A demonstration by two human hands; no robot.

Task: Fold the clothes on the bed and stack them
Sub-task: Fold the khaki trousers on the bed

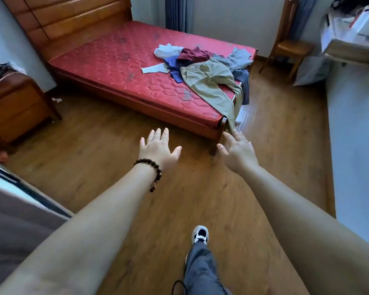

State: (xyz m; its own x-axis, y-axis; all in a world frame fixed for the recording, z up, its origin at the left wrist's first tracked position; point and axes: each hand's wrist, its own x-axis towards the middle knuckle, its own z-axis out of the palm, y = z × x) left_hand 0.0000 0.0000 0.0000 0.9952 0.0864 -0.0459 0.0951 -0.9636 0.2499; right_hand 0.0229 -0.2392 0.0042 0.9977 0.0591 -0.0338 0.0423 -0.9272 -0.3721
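While both hands reach out spread and grasping nothing, the clothes wait unfolded on the bed.

Left hand (pixel 158 147) and right hand (pixel 237 150) hover over the floor (pixel 179 199); best take the khaki trousers (pixel 213 84) hanging off the bed (pixel 115 60) corner first, before the heap (pixel 192 58) beyond.

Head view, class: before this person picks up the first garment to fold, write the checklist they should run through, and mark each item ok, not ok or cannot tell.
1. Both hands free: left hand and right hand are open and hold nothing. Ok.
2. Clothes within reach: the pile lies at the far end of the bed; the person stands back on the floor. Not ok.
3. Everything on the bed: the khaki trousers hang over the corner. Not ok.
4. Bare mattress for folding beside the pile. Ok.
5. Floor path to the bed unobstructed. Ok.
6. Number of garments: they overlap. Cannot tell.
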